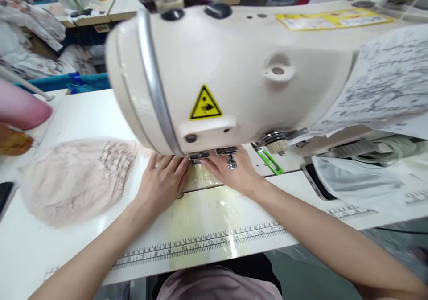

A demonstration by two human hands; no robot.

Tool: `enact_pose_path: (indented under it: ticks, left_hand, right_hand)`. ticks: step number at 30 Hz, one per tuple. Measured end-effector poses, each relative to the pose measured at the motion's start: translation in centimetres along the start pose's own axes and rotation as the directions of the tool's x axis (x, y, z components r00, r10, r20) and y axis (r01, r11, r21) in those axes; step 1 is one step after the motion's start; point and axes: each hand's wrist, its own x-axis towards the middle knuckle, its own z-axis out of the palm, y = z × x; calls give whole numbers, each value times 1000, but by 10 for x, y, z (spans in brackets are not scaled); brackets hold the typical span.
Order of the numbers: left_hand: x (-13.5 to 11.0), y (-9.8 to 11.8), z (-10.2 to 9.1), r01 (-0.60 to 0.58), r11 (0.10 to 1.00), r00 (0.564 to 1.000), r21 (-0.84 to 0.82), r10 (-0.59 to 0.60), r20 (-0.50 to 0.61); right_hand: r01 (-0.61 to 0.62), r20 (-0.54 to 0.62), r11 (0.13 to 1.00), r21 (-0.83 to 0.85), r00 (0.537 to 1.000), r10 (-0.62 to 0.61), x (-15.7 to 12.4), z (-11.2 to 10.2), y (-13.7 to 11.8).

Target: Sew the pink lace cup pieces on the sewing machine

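My left hand (163,179) lies flat on the white table, fingers stretched toward the presser foot (199,157) of the cream sewing machine (234,68). My right hand (230,170) rests on the other side of the needle area, fingers pointing in under the machine head. Its fingertips are hidden by the head, so what they touch cannot be made out. A pale pink lace piece (76,177) lies in a heap on the table to the left of my left hand, one end running under the machine.
A printed ruler strip (200,244) runs along the table's front edge. Green thread snips (270,162) lie behind my right hand. White printed fabric (384,90) drapes over the machine's right side. Pink and amber objects (16,121) sit at the far left. Fabric-laden tables stand behind.
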Motion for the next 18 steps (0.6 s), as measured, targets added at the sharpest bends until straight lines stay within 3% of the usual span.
enact_pose_path:
  ticks: [6,9,12,14,15,16,18]
  left_hand:
    - [-6,2,-13,16,998,1000,53,-15,-23]
    - [-14,-15,-32,193,975,976,110,-202,83]
    - [-33,-43,-55,453,860,863,233,-489,128]
    - [-49,-61,-65,634,716,707,293,-690,155]
    - [-57,-68,-68,675,676,663,297,-732,159]
    - [-64,-74,-69,706,646,630,291,-760,159]
    - [-74,-82,-69,733,630,616,256,-774,143]
  right_hand:
    - [-140,12,978,153,990,140,-6,10,1]
    - [-141,10,968,208,990,142,-9,14,0]
    - [-150,-14,970,193,988,155,-11,15,1]
    - [-145,-19,976,162,988,151,-11,14,2]
    - [-135,-17,980,143,990,139,-10,13,2]
    - [-120,-13,985,124,992,122,-10,12,2]
    - [-81,-17,993,83,996,83,-9,11,2]
